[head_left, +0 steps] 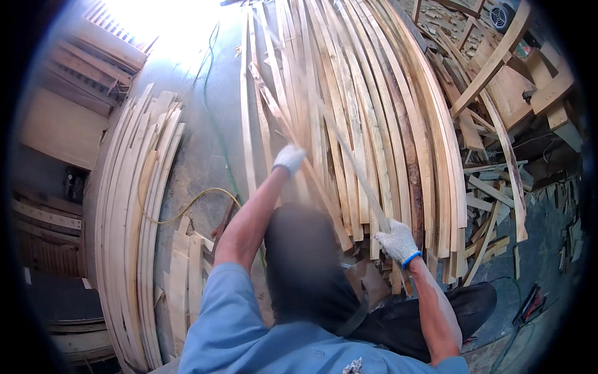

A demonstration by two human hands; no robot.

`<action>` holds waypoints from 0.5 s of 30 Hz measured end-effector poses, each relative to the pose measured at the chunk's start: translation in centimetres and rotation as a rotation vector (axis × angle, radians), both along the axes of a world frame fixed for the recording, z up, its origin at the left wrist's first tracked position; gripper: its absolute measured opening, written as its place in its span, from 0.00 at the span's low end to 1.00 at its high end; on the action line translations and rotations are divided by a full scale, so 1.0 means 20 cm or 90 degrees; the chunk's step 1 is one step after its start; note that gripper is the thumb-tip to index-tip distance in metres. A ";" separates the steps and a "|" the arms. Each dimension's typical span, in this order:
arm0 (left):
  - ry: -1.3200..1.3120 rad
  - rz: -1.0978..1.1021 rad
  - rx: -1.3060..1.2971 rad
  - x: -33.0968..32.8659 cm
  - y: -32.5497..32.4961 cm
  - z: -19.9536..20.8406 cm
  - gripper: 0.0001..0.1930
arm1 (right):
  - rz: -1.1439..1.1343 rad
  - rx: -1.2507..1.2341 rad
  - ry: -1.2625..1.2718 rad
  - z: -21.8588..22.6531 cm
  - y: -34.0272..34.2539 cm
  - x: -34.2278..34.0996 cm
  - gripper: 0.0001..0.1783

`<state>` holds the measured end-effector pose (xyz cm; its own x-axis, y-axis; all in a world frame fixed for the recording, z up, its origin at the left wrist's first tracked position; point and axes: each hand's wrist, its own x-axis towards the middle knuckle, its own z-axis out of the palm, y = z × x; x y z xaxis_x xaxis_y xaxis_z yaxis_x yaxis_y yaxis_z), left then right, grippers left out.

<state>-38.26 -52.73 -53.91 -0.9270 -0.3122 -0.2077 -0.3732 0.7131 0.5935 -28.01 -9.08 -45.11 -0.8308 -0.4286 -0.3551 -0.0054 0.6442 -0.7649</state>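
Observation:
My left hand (289,159), in a white knit glove, is closed on a long wooden strip (323,192) that slants across the pile, from far left to near right. Its fingertips are hidden. My right hand (397,242) wears a similar glove with a blue cuff. Its fingers wrap the near end of a second wooden slat (358,168), which runs away from me toward the upper middle and blurs at its far part. Beneath both pieces lies a broad row of long wooden boards (380,124), some with bark on their edges.
A stack of pale boards (128,218) lies on the left, with shorter planks (179,268) beside it. A green hose (218,134) and a yellow hose (187,215) cross the floor. Wood scraps (492,193) and a wooden frame (492,62) with a motor (500,17) stand right.

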 end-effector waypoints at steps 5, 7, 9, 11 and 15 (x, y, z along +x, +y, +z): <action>0.006 0.072 0.134 0.25 -0.04 -0.66 0.13 | 0.038 0.027 -0.056 -0.15 0.13 0.03 0.19; 0.020 0.177 0.311 0.30 -0.02 -0.69 0.11 | 0.008 0.045 -0.159 -0.15 0.14 0.01 0.18; -0.009 0.220 0.411 0.31 0.05 -0.59 0.13 | 0.050 0.086 -0.173 -0.15 0.18 -0.03 0.23; -0.006 0.258 0.333 0.33 0.09 -0.42 0.17 | 0.054 0.163 -0.164 -0.15 0.16 -0.06 0.21; 0.096 0.219 0.189 0.32 0.14 -0.26 0.19 | 0.042 0.171 -0.228 -0.11 0.16 -0.09 0.23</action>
<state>-31.84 -49.85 -59.11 -0.8068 -0.5538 -0.2056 -0.4523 0.3552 0.8181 -29.79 -5.97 -47.28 -0.6087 -0.3298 -0.7217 0.1817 0.8274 -0.5313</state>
